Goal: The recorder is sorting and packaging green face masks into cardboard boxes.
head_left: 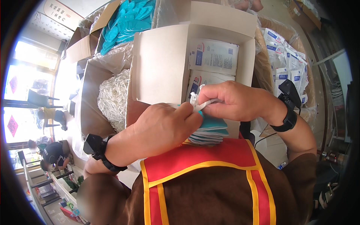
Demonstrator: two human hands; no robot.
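A stack of teal and white fabric pads point(212, 129) stands just in front of my chest. Above its top, a knotted white strip point(194, 99) is pinched in both hands. My left hand point(159, 125) is closed on the strip from the left, its thumb and forefinger pressed together and partly covering the stack. From the right, my right hand point(236, 100) has thumb and forefinger closed on the strip, with a loose end showing past the fingers. Whether the strip runs around the pads is hidden by my hands.
Beyond my hands an open carton point(161, 63) holds white printed packets point(215, 58). At the left, a plastic-lined box holds tangled white strips point(114, 99). Teal pads point(127, 22) fill a box further back; more packets point(285, 63) fill one at right. Another person point(56, 153) is far left.
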